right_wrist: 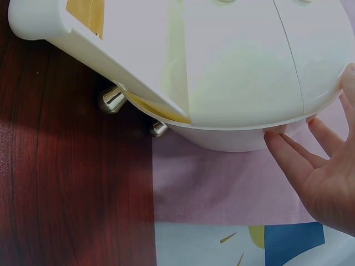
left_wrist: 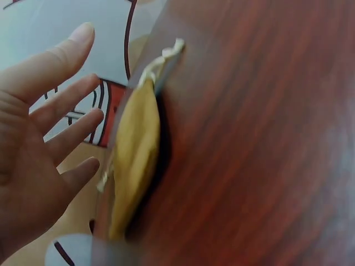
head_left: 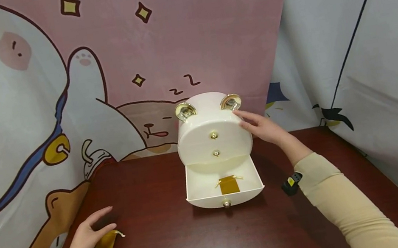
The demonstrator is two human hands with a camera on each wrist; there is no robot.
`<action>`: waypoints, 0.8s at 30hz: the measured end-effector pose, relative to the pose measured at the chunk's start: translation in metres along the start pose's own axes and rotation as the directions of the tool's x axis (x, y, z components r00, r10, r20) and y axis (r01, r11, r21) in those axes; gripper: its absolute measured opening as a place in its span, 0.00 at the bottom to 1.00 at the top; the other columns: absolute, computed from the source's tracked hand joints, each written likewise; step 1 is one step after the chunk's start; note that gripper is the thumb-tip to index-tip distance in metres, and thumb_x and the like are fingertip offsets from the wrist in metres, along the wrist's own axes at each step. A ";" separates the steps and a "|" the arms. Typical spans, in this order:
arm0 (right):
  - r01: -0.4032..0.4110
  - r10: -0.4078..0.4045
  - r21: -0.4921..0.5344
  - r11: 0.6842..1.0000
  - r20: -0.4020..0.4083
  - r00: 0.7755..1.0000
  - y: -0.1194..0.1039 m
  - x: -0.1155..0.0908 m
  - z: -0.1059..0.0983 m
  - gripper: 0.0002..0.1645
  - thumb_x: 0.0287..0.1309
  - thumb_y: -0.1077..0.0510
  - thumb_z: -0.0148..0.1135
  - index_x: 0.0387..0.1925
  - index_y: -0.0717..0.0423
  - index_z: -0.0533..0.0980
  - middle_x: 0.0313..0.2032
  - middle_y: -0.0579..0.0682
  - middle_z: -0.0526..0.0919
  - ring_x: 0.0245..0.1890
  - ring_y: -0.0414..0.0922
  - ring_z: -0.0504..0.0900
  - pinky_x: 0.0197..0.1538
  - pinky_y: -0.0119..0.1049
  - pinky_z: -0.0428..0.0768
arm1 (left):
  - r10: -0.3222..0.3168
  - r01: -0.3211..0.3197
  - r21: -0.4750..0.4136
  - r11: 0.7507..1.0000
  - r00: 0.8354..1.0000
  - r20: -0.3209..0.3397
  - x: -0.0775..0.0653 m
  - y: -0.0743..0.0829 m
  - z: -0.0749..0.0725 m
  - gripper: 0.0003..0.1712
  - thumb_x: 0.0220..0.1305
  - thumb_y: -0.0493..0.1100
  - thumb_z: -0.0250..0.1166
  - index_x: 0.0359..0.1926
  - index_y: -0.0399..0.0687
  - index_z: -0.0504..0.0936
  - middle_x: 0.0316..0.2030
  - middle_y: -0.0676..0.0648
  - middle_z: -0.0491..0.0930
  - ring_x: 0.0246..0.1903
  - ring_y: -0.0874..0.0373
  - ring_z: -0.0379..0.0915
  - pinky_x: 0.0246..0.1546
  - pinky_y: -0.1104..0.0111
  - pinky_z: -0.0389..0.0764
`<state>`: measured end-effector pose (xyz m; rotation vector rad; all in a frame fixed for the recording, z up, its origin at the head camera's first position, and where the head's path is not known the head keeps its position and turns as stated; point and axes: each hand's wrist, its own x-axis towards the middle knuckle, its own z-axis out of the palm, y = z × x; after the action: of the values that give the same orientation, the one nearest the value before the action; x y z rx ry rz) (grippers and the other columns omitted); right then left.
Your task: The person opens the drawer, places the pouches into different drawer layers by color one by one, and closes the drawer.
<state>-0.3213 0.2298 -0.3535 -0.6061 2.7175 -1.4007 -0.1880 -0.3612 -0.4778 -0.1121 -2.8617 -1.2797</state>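
A white rounded storage box [head_left: 195, 141] with gold ears stands on the table, its bottom drawer [head_left: 200, 184] pulled out. Inside that drawer lies a mustard drawstring pouch [head_left: 229, 185]. My right hand [head_left: 265, 129] rests its fingertips on the box's upper right side, near the ear, as the right wrist view also shows at the box's edge [right_wrist: 244, 128]. At the left, my left hand [head_left: 85, 239] hovers with fingers spread beside a second mustard pouch [left_wrist: 136, 155], whose pale cord trails onto the table. Nothing is between the left fingers.
The dark red wooden table [head_left: 147, 191] meets a cartoon-printed cloth [head_left: 186, 36] at the back and on the left. A pale cloth [head_left: 373, 50] hangs along the right side. Small metal feet [right_wrist: 112, 100] hold the box off the table.
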 end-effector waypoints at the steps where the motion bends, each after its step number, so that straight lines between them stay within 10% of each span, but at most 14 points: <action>1: -0.001 0.001 -0.002 1.000 0.002 1.000 0.000 0.000 0.000 0.35 0.74 0.46 0.52 0.77 0.43 0.56 0.76 0.54 0.53 0.66 0.64 0.66 0.56 0.59 0.75 | -0.002 0.002 0.007 1.000 1.000 0.003 -0.001 -0.002 0.000 0.36 0.62 0.50 0.71 0.66 0.41 0.73 0.65 0.35 0.70 0.65 0.35 0.60 0.58 0.37 0.63; 8: -0.005 0.005 0.004 1.000 0.008 1.000 -0.005 -0.001 0.000 0.35 0.74 0.48 0.51 0.77 0.45 0.56 0.76 0.55 0.52 0.66 0.64 0.66 0.56 0.59 0.75 | -0.051 0.050 0.031 0.998 0.998 0.043 -0.005 -0.014 0.003 0.35 0.58 0.53 0.73 0.63 0.42 0.77 0.62 0.36 0.73 0.63 0.37 0.64 0.59 0.42 0.67; 17: -0.011 0.012 -0.008 1.000 0.027 1.000 -0.042 -0.017 -0.002 0.33 0.76 0.56 0.49 0.76 0.57 0.55 0.75 0.62 0.51 0.67 0.67 0.63 0.57 0.60 0.73 | -0.014 0.012 0.052 0.999 0.999 0.030 -0.008 -0.030 0.001 0.31 0.58 0.52 0.73 0.61 0.46 0.81 0.60 0.41 0.76 0.53 0.78 0.66 0.52 0.69 0.71; 24: -0.013 0.013 -0.005 1.000 0.021 1.000 -0.047 -0.020 -0.002 0.33 0.76 0.56 0.49 0.76 0.57 0.55 0.75 0.61 0.51 0.68 0.67 0.62 0.59 0.60 0.72 | -0.007 0.005 0.034 0.999 0.999 0.040 -0.009 -0.034 0.000 0.28 0.59 0.48 0.72 0.60 0.46 0.81 0.61 0.40 0.76 0.52 0.81 0.63 0.53 0.67 0.70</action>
<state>-0.2875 0.2139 -0.3178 -0.5991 2.7047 -1.3780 -0.1817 -0.3845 -0.5035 -0.1306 -2.9179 -1.2440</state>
